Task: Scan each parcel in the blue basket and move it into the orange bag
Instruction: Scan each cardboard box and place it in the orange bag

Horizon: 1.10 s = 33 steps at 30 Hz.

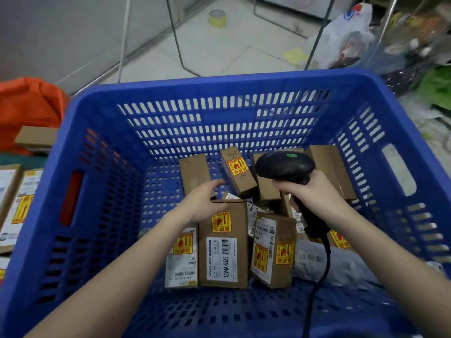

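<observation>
**Left hand grips a parcel's far end while the right holds the scanner**

Fingers of the left hand (205, 200) curl over the far top edge of a brown cardboard parcel (223, 247), closed loosely on that end of the box; the parcel lies label-up on the floor of the blue basket (102, 123), showing a white barcode label and a yellow-and-red fragile sticker just below the hand. Whether the box is lifted off the basket floor cannot be told.

Right of that grip, the right hand (314, 193) is wrapped fully around the handle of a black barcode scanner (285, 165), its head pointing away from the person and sitting above the parcels at the back. A black cable (319, 276) hangs from the handle down toward the near rim.

Touching the held parcel on its left is a second labelled box (181, 258); on its right stands a third box (273, 250), tilted, with two fragile stickers. Beyond the left hand, several more brown boxes (195, 173) lean together near the far wall. Below the right forearm lies a grey plastic mailer (324, 262).

Well apart from the grip, outside the basket at its far-left corner, sits the orange bag (29, 106), with more cardboard boxes (19, 203) beside it along the left wall.
</observation>
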Each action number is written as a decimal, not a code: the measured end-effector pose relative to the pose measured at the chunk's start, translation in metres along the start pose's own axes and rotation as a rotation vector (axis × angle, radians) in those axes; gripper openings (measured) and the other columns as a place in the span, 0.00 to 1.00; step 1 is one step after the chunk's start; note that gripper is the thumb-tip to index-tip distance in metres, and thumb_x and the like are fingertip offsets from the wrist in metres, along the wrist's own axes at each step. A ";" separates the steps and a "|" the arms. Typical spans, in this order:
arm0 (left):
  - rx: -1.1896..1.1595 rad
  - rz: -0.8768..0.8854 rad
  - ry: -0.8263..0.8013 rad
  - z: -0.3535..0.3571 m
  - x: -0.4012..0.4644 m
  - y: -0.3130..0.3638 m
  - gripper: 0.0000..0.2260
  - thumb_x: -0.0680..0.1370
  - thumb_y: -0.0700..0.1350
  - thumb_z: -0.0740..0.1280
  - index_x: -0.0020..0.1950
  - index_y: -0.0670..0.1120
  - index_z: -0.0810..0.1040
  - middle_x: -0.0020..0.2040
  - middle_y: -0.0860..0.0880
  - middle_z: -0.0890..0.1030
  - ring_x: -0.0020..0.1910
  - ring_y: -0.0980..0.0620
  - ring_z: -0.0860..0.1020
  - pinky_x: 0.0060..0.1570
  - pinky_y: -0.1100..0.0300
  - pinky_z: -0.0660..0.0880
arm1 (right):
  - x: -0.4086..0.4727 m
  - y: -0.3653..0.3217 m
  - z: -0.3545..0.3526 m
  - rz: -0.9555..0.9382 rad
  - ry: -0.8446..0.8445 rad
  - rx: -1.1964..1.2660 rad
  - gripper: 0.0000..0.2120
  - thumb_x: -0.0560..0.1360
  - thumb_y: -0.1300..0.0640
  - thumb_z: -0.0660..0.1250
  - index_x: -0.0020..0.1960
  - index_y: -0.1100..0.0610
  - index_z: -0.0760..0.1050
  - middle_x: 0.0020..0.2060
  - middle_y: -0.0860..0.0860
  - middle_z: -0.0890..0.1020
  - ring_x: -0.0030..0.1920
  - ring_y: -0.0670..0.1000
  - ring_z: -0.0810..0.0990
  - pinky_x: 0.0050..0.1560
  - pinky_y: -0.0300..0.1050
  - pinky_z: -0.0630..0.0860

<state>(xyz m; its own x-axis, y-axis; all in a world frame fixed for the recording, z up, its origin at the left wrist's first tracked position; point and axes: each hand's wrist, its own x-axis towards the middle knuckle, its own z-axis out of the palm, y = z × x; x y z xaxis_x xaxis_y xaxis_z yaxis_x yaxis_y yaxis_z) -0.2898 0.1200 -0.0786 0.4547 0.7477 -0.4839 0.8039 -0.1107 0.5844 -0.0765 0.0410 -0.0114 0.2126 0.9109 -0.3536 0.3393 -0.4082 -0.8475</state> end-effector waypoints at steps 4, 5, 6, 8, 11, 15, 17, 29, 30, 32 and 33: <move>0.114 -0.076 -0.073 0.020 0.018 -0.022 0.36 0.74 0.52 0.71 0.77 0.50 0.58 0.74 0.48 0.67 0.72 0.47 0.65 0.70 0.48 0.64 | 0.010 0.014 0.007 0.017 -0.014 0.000 0.05 0.74 0.55 0.70 0.41 0.56 0.76 0.19 0.49 0.75 0.21 0.44 0.73 0.25 0.32 0.69; 0.186 -0.096 -0.099 0.023 0.021 -0.028 0.37 0.73 0.54 0.71 0.77 0.52 0.56 0.74 0.48 0.67 0.72 0.47 0.64 0.70 0.46 0.63 | 0.011 0.016 0.009 0.020 -0.014 0.001 0.05 0.74 0.56 0.70 0.43 0.56 0.76 0.20 0.49 0.75 0.21 0.43 0.74 0.26 0.32 0.70; 0.259 -0.109 -0.124 0.027 0.023 -0.032 0.39 0.73 0.56 0.71 0.78 0.52 0.55 0.75 0.48 0.66 0.73 0.46 0.63 0.71 0.44 0.61 | 0.012 0.018 0.011 0.022 -0.013 0.001 0.04 0.74 0.56 0.70 0.44 0.55 0.77 0.21 0.48 0.76 0.22 0.43 0.74 0.26 0.32 0.70; 0.362 -0.111 -0.149 0.031 0.023 -0.036 0.40 0.72 0.58 0.71 0.78 0.52 0.53 0.76 0.49 0.63 0.74 0.46 0.61 0.72 0.43 0.58 | 0.013 0.019 0.014 0.024 -0.021 0.007 0.04 0.74 0.56 0.71 0.42 0.54 0.76 0.20 0.47 0.76 0.22 0.42 0.74 0.26 0.31 0.69; 0.402 -0.091 -0.137 0.027 0.020 -0.035 0.39 0.70 0.60 0.72 0.76 0.52 0.59 0.70 0.47 0.66 0.69 0.46 0.65 0.69 0.47 0.63 | 0.011 0.014 0.014 0.014 -0.037 -0.004 0.07 0.74 0.57 0.70 0.39 0.53 0.75 0.19 0.46 0.76 0.20 0.41 0.73 0.25 0.31 0.69; 0.330 -0.087 -0.205 0.003 0.009 -0.023 0.36 0.66 0.63 0.75 0.69 0.51 0.70 0.60 0.49 0.69 0.58 0.48 0.72 0.60 0.51 0.73 | 0.004 -0.002 0.008 0.020 -0.033 -0.025 0.09 0.74 0.55 0.71 0.37 0.57 0.76 0.19 0.49 0.74 0.20 0.44 0.72 0.25 0.31 0.69; 0.365 -0.050 -0.158 -0.012 -0.002 -0.011 0.34 0.64 0.66 0.74 0.65 0.51 0.72 0.57 0.50 0.71 0.55 0.50 0.73 0.55 0.53 0.74 | -0.004 -0.017 0.002 0.004 -0.021 -0.024 0.10 0.73 0.55 0.71 0.36 0.57 0.76 0.20 0.50 0.74 0.20 0.45 0.72 0.25 0.32 0.69; -0.105 0.057 0.410 -0.165 -0.119 0.070 0.27 0.63 0.69 0.71 0.54 0.53 0.76 0.52 0.55 0.80 0.51 0.54 0.78 0.55 0.54 0.74 | -0.082 -0.161 -0.038 -0.256 0.185 0.155 0.10 0.72 0.53 0.72 0.38 0.59 0.76 0.23 0.54 0.76 0.24 0.49 0.74 0.32 0.43 0.72; -0.219 0.074 0.442 -0.174 -0.130 0.073 0.29 0.61 0.70 0.72 0.53 0.53 0.76 0.52 0.55 0.81 0.51 0.55 0.80 0.55 0.54 0.75 | -0.089 -0.171 -0.037 -0.274 0.196 0.185 0.10 0.72 0.53 0.72 0.39 0.59 0.76 0.23 0.53 0.75 0.24 0.48 0.73 0.31 0.42 0.72; -0.437 0.110 0.501 -0.186 -0.152 0.076 0.31 0.60 0.69 0.72 0.54 0.52 0.76 0.50 0.54 0.83 0.47 0.57 0.82 0.48 0.62 0.78 | -0.101 -0.188 -0.033 -0.311 0.232 0.264 0.08 0.72 0.54 0.72 0.41 0.58 0.77 0.27 0.52 0.77 0.26 0.48 0.75 0.30 0.40 0.73; -0.526 0.122 0.530 -0.189 -0.163 0.077 0.31 0.60 0.67 0.72 0.55 0.50 0.76 0.50 0.52 0.83 0.45 0.58 0.82 0.43 0.66 0.77 | -0.106 -0.193 -0.029 -0.328 0.249 0.304 0.06 0.72 0.54 0.72 0.43 0.56 0.78 0.31 0.51 0.79 0.30 0.47 0.77 0.33 0.40 0.74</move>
<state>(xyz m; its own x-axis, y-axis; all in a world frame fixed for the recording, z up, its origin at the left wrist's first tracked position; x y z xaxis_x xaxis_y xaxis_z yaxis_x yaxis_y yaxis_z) -0.3742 0.1138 0.1685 0.1764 0.9797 -0.0951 0.4100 0.0147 0.9119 -0.1380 0.0218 0.2012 0.3640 0.9311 0.0241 0.1504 -0.0332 -0.9881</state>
